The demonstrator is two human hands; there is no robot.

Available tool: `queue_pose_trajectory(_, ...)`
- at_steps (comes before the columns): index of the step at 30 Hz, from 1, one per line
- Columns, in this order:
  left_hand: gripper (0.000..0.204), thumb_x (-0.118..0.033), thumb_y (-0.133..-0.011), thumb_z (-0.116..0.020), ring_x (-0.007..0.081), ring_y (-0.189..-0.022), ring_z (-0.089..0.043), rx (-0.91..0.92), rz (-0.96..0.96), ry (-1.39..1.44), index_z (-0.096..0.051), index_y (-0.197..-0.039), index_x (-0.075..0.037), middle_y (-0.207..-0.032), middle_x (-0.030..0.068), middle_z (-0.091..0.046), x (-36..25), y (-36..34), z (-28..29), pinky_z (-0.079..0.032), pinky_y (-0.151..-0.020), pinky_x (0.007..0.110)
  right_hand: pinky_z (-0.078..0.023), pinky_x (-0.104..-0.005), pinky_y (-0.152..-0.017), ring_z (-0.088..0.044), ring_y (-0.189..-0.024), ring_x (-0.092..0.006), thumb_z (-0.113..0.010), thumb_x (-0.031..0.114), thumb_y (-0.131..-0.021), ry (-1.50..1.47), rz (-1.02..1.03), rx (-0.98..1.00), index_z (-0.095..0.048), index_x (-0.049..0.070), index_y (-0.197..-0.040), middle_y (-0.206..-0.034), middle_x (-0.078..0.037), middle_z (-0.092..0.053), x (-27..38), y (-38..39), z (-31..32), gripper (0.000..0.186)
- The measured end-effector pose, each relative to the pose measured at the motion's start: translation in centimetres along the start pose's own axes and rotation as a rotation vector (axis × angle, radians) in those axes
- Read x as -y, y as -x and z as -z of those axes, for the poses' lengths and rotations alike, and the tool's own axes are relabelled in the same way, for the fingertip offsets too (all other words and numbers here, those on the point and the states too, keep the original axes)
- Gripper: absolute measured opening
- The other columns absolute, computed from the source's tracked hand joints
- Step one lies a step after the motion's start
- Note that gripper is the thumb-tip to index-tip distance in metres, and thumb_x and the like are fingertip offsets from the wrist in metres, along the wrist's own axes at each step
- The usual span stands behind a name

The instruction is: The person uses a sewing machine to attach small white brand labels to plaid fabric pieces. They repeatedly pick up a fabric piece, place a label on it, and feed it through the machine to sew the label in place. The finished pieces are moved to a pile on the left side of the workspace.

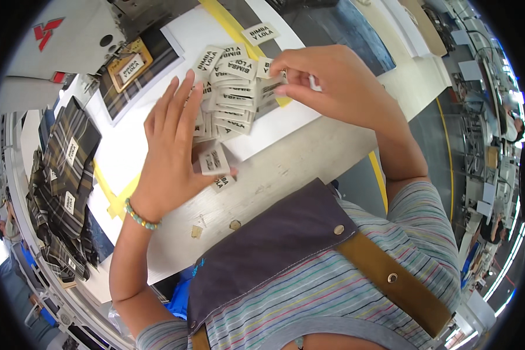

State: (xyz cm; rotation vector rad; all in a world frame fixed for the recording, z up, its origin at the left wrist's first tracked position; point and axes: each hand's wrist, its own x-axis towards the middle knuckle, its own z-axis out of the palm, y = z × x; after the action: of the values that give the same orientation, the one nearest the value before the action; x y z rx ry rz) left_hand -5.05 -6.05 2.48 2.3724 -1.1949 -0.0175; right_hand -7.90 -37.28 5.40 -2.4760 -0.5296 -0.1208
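A loose pile of small white printed labels [230,105] lies on the white work surface [133,134]. My left hand [172,154] is at the pile's left, fingers stretched out; a label [213,158] rests over its thumb, another beneath. My right hand [332,87] is curled at the pile's upper right, thumb and fingers closed round a small white piece, apparently a label, partly hidden by the fingers. A single label [260,33] lies above the pile. A wooden template [125,65] with a label in it sits on plaid fabric at the upper left.
Labelled plaid pieces [64,157] are stacked at the left. A white machine [55,46] stands upper left, a dark panel [361,41] upper right. The pale table edge [262,181] runs before my body. Co-workers [507,125] are at benches on the far right and far left.
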Motion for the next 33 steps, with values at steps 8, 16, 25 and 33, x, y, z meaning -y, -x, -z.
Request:
queue_pose_trajectory(8,0.117,-0.004,-0.067,-0.080,0.0423,-0.161,-0.028,-0.039,0.037,0.057,-0.025,-0.170,-0.006,-0.176,0.0200,-0.027,-0.2,2.7,-0.6,-0.025,-0.128,0.055,-0.044,-0.0458,-0.116,-0.052,-0.142,-0.0328,-0.089,0.036,-0.083,0.188,0.215,-0.121,-0.057,0.016,-0.155,-0.155,-0.010,-0.056,-0.7,-1.1,-2.0,0.082)
queue_pose_trajectory(16,0.104,-0.006,-0.075,-0.080,0.0404,-0.160,-0.031,-0.086,0.015,0.133,-0.032,-0.168,-0.006,-0.174,0.0185,-0.033,0.5,3.0,-0.1,-0.025,-0.128,0.052,-0.021,-0.0605,-0.130,-0.026,-0.161,-0.0413,-0.086,0.059,-0.078,0.323,0.428,0.085,-0.038,0.016,-0.168,-0.176,-0.015,-0.029,-0.3,-2.5,-5.5,0.111)
queue_pose_trajectory(25,0.045,-0.023,-0.081,-0.086,0.0328,-0.150,-0.052,-0.044,-0.188,-0.229,-0.075,-0.123,-0.009,-0.151,0.0070,-0.065,-1.2,6.1,-1.0,-0.043,-0.118,0.050,-0.018,-0.0662,-0.127,-0.025,-0.159,-0.0487,-0.063,0.066,-0.099,0.332,0.537,0.180,-0.039,0.010,-0.167,-0.174,-0.027,-0.022,-2.0,-6.9,-6.4,0.092)
queue_pose_trajectory(33,0.007,-0.006,-0.089,-0.077,0.0306,-0.126,-0.071,-0.288,-0.423,-0.381,-0.080,-0.094,-0.002,-0.125,0.0109,-0.077,-2.0,3.8,-0.1,-0.060,-0.095,0.038,-0.018,-0.0562,-0.131,-0.021,-0.161,-0.0450,-0.055,0.061,-0.106,0.211,0.266,0.027,-0.037,0.007,-0.167,-0.176,-0.021,-0.023,-4.6,-6.7,1.3,0.084)
